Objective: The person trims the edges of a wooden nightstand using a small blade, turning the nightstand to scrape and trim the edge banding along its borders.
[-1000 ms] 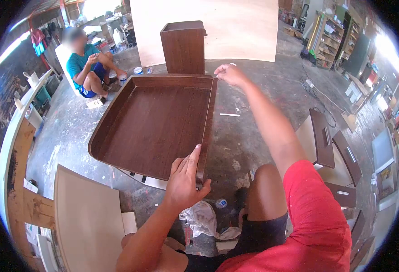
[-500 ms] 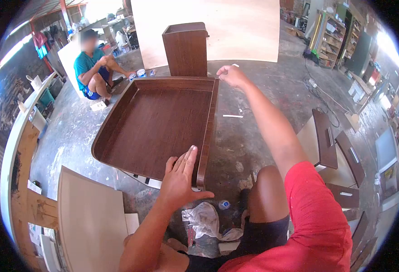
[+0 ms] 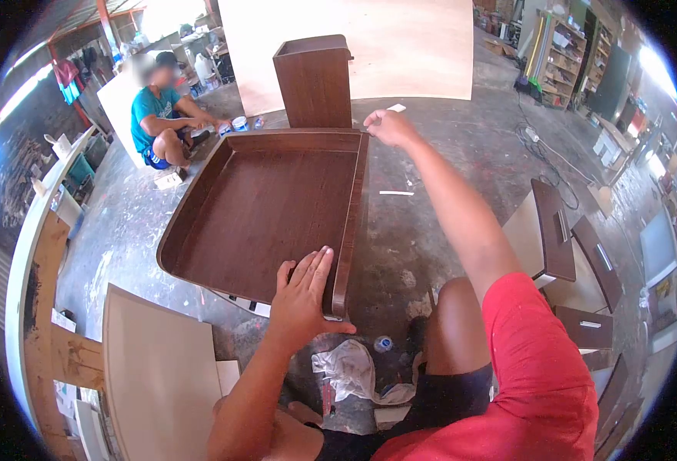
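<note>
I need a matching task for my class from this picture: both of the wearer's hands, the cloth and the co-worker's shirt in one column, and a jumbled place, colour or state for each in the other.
Column one
1. Wearer's left hand
2. Wearer's right hand
3. White cloth
4. Co-worker's shirt

Column two
A. At the far right corner of the rimmed brown wood-grain panel
B. Teal
C. Crumpled on the floor
D. At the panel's near end, fingers spread

Right pairs: 1-D, 2-A, 3-C, 4-B
</note>
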Tool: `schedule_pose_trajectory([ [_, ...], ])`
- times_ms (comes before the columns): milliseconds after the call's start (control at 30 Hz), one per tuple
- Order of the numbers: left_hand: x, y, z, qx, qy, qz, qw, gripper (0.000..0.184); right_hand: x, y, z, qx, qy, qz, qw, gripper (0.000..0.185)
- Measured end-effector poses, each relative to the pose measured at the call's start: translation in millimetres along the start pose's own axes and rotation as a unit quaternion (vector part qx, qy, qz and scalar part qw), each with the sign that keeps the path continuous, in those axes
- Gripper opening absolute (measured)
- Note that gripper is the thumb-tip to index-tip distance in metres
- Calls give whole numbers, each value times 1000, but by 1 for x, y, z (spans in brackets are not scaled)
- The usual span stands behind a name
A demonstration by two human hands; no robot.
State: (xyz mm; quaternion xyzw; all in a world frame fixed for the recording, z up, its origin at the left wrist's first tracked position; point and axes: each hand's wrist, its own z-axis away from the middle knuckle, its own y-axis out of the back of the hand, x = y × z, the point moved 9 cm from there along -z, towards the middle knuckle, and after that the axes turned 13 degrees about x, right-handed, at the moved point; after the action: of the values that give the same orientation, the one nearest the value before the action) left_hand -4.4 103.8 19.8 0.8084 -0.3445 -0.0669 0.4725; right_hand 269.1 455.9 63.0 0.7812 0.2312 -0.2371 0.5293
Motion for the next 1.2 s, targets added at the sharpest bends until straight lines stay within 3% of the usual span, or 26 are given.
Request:
schedule_pose_trajectory([
  [100,1,3,-1,9,-4,0,1000,155,-4,-4,3,26,79,-14,996,26],
  [300,1,2,-1,6,-7,-3,1000,154,-1,2,1,9,5,-42,999,22],
  [500,2,4,-1,15,-13,-6,1000,154,-13,-1,13,3,87,3,996,24],
  [800,2,3,0,15,-15,-8,1000,154,4,-10,-4,-2,22,-34,999,22],
  [1200,-1,0,3,4,-9,-11,1000,154,-26,4,44,-11,73,22,997,22],
])
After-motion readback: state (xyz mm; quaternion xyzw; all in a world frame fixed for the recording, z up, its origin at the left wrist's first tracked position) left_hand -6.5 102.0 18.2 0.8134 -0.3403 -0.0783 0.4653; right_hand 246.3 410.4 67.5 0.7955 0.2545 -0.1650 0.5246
